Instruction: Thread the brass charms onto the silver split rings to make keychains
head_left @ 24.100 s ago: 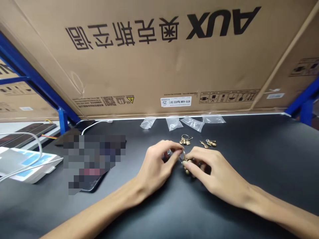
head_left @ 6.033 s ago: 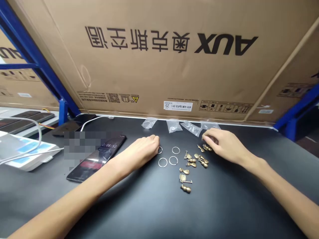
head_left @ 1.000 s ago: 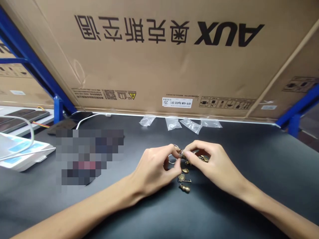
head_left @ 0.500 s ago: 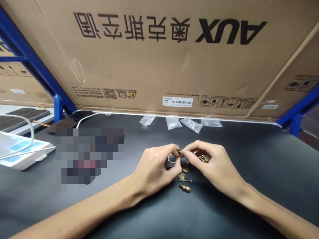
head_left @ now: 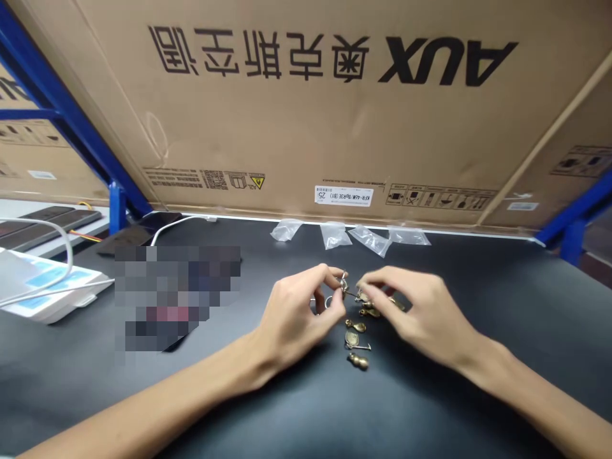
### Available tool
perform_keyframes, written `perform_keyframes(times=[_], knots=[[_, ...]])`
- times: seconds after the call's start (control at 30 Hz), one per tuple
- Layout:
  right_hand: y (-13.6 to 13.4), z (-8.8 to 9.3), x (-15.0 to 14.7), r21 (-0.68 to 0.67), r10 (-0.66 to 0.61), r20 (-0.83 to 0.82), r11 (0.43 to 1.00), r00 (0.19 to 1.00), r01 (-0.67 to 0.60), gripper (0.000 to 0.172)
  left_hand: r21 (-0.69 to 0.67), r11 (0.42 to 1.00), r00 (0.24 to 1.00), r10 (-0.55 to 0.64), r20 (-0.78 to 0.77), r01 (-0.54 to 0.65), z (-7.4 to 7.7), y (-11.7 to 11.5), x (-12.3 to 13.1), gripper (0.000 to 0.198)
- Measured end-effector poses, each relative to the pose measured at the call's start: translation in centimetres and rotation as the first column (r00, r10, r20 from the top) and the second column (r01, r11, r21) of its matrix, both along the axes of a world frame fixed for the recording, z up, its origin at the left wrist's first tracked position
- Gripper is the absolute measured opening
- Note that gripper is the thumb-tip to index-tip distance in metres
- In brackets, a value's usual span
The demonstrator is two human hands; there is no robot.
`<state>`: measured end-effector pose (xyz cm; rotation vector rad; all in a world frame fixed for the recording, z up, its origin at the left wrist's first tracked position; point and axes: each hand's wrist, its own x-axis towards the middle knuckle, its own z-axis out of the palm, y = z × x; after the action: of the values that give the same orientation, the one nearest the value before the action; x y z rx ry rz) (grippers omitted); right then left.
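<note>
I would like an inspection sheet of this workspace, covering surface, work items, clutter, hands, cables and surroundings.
Surface: black table, with soft reflections.
Work items: bronze-coloured charms lie between and below the hands; metal rings partly hidden by the left hand.
Clutter: four clear bags along the far edge; white box at left; pixelated item, unidentifiable.
Hands: left hand pinches a ring; right hand is at the charms, grip unclear.
Cables: white cable looping over the box.
Surroundings: carton with upside-down print; blue frame.
</note>
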<state>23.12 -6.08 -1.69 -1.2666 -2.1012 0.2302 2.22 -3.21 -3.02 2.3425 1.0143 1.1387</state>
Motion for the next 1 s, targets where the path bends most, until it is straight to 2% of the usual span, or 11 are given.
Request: perform_keyframes(times=[0.07, 0.17, 0.3, 0.5, 0.57, 0.67, 0.73, 0.83, 0.9, 1.0], knots=[[1.0, 0.2, 1.5, -0.018, -0.126, 0.100, 0.992, 0.987, 0.128, 0.019, -0.011, 1.000, 1.000, 0.002, 0.014, -0.002, 0.1, 0.2, 0.0, 0.010], [2.5, 0.3, 4.0, 0.003, -0.201, 0.313, 0.978, 0.928, 0.211, 0.023, -0.069, 0.998, 1.000, -0.008, 0.020, 0.009, 0.2, 0.3, 0.0, 0.009], [3.3, -0.1, 5.6, -0.060, -0.169, 0.404, 0.976, 0.899, 0.210, 0.021, -0.211, 0.977, 0.997, -0.016, 0.081, 0.033, 0.6, 0.4, -0.1, 0.006], [3.1, -1.1, 4.6, -0.018, -0.166, 0.462, 0.980, 0.871, 0.196, 0.018, -0.448, 0.886, 0.980, -0.032, 0.194, 0.118, 0.8, 0.7, -0.2, 0.016], [3.1, -1.4, 4.4, -0.010, -0.160, 0.460, 0.983, 0.873, 0.186, 0.020, -0.486, 0.861, 0.973, -0.045, 0.226, 0.153, 0.7, 0.8, -0.1, 0.017], [3.0, -1.4, 4.2, -0.002, -0.157, 0.448, 0.984, 0.880, 0.176, 0.019, -0.492, 0.857, 0.972, -0.045, 0.231, 0.157, 0.6, 0.9, 0.0, 0.018], [2.8, -1.1, 4.0, -0.013, -0.154, 0.387, 0.985, 0.909, 0.172, 0.017, -0.474, 0.870, 0.977, -0.040, 0.208, 0.137, 0.6, 0.9, 0.0, 0.019], [2.1, -0.1, 3.0, -0.148, -0.095, 0.077, 0.983, 0.992, 0.106, 0.016, -0.409, 0.907, 0.989, -0.046, 0.144, 0.102, 0.7, 0.7, 0.0, 0.014], [1.5, 0.5, 2.1, -0.247, -0.051, -0.148, 0.969, 0.988, 0.014, 0.017, -0.339, 0.936, 0.994, -0.074, 0.086, 0.099, 0.7, 0.6, 0.0, 0.009], [0.5, 1.0, 0.8, -0.331, 0.007, -0.301, 0.937, 0.954, -0.111, 0.018, -0.251, 0.960, 0.992, -0.129, -0.007, 0.123, 0.4, 0.4, -0.1, 0.007]])
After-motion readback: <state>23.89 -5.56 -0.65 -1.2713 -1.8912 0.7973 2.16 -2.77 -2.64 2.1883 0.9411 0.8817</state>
